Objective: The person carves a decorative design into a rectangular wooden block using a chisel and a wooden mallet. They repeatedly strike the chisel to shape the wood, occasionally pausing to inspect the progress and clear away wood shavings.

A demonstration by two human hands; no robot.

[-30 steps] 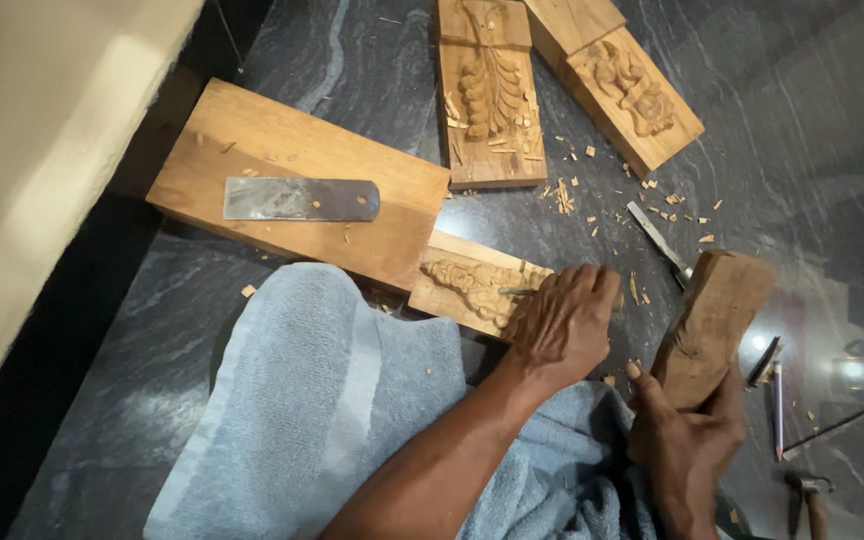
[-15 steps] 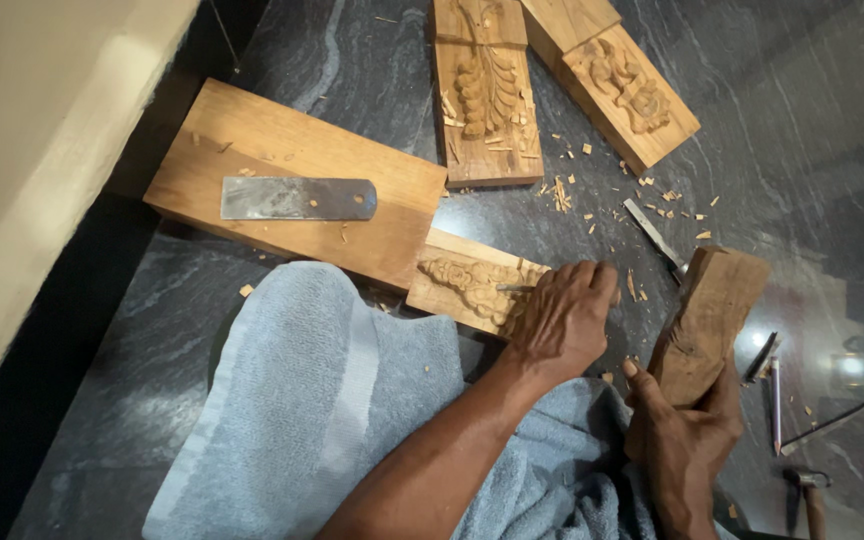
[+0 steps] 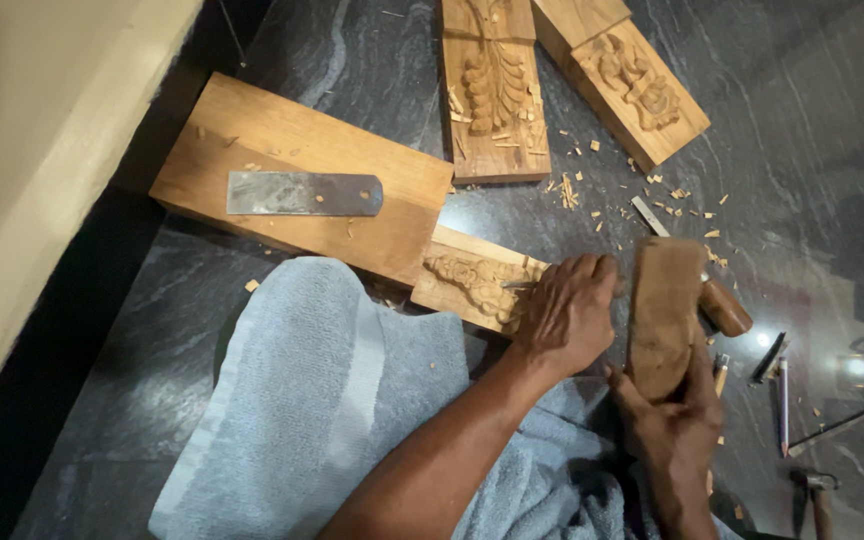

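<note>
Right now left hand (image 3: 564, 318) pinches a thin metal chisel (image 3: 518, 285) on the small carved wood block (image 3: 472, 285) (just beside its fingers); right hand (image 3: 674, 428) clamps a wooden mallet (image 3: 664, 312) w/ head up.

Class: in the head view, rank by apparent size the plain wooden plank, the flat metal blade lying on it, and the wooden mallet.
1. Plain wooden plank, clearly largest.
2 and 3. Wooden mallet and flat metal blade: unsure; the mallet, held in the right hand, is nearer the camera.

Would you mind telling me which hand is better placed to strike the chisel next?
Right, probably: the right hand grips the wooden mallet beside the chisel, which the left hand steadies on the small carved block.
</note>
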